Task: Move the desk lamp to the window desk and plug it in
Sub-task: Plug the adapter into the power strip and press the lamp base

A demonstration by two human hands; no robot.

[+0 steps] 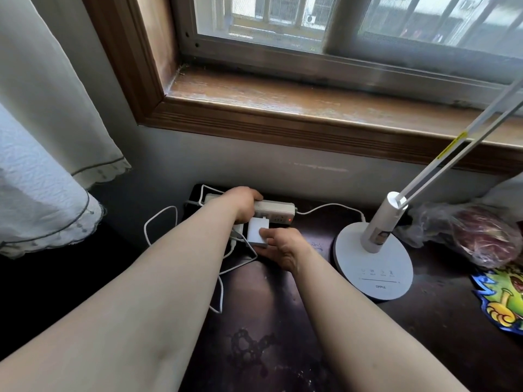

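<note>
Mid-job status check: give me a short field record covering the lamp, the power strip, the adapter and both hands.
lamp: white desk lamp stands upright on the dark desk, right of the strip
power strip: white power strip by the wall, red light on
adapter: white adapter pressed against the strip; full seating cannot be told
left hand: left hand steadies the strip
right hand: right hand grips the adapter

White lace-edged curtain (48, 154) at left; plastic bag (464, 233), perhaps of red fruit, beside cartoon sticker (501, 301).
</note>
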